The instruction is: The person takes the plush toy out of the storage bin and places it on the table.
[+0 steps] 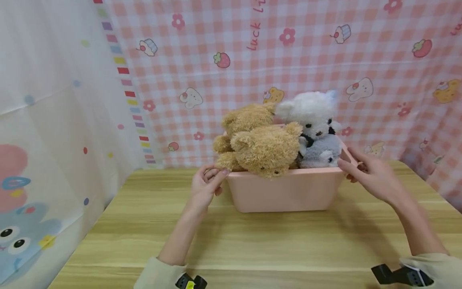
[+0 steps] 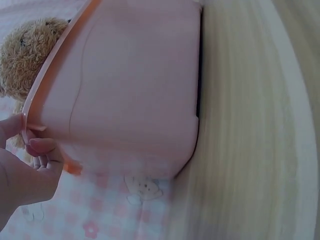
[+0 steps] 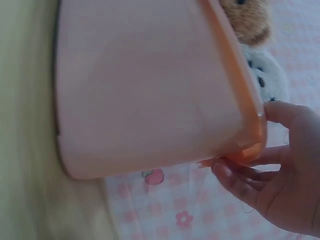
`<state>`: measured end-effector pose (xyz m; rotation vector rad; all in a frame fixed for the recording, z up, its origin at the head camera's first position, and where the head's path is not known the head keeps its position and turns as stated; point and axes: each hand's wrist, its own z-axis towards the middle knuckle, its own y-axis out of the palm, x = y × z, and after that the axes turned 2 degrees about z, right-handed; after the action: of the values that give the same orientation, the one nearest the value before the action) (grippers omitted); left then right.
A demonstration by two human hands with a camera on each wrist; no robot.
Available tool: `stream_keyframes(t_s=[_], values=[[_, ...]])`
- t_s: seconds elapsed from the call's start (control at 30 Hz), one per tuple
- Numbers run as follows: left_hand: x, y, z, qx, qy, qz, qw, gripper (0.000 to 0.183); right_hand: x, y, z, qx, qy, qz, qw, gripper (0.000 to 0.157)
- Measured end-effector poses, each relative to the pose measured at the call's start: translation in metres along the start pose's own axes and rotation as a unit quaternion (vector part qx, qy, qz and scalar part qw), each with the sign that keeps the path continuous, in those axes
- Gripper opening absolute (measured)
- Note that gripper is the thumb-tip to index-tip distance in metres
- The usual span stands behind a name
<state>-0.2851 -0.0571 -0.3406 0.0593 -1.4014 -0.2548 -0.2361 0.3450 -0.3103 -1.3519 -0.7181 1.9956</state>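
A pink plastic bin (image 1: 283, 192) stands on the wooden table, filled with plush toys. My left hand (image 1: 207, 184) grips its left front rim corner, thumb on top and fingers curled beneath, as the left wrist view also shows. At the right front corner my right hand (image 1: 371, 172) pinches the rim, with fingertips under the lip in the right wrist view. Two tan teddy bears lie in the bin's left half, the front bear (image 1: 268, 148) face down over the rim, the rear bear (image 1: 249, 118) behind it. On the right, a white plush (image 1: 310, 112) sits above a grey plush (image 1: 321, 152).
The wood-grain table (image 1: 144, 228) extends around the bin. Behind it hangs a pink checked cloth (image 1: 231, 84) with printed cakes and flowers. A white printed curtain (image 1: 61, 120) hangs on the left. Dark camera straps sit on both sleeved wrists.
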Motion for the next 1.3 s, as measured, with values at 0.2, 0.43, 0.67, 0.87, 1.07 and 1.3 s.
stream_keyframes(t_s=[0.2, 0.43, 0.67, 0.87, 1.07, 1.3], values=[[0.002, -0.011, 0.002, 0.004, -0.003, 0.003, 1.0000, 0.031, -0.012, 0.002, 0.010, -0.036, 0.039, -0.013, 0.999, 0.074], [0.003, -0.009, 0.000, 0.019, -0.006, 0.035, 0.9992, 0.039, -0.004, 0.011, 0.010, -0.009, -0.011, 0.002, 1.000, 0.063], [0.001, -0.007, -0.003, 0.046, 0.051, 0.118, 0.9906, 0.051, 0.006, 0.022, 0.009, 0.032, -0.047, 0.042, 0.998, 0.054], [0.004, 0.000, -0.005, 0.064, 0.183, 0.177, 0.9650, 0.051, 0.009, 0.025, 0.009, 0.046, -0.036, 0.050, 0.997, 0.055], [0.015, 0.014, -0.004, 0.066, 0.308, 0.236, 0.9193, 0.053, 0.008, 0.027, 0.013, 0.061, -0.037, 0.044, 0.996, 0.055], [0.025, 0.040, -0.006, 0.023, 0.349, 0.255, 0.9015, 0.071, 0.005, 0.030, 0.015, 0.064, -0.028, 0.048, 0.996, 0.056]])
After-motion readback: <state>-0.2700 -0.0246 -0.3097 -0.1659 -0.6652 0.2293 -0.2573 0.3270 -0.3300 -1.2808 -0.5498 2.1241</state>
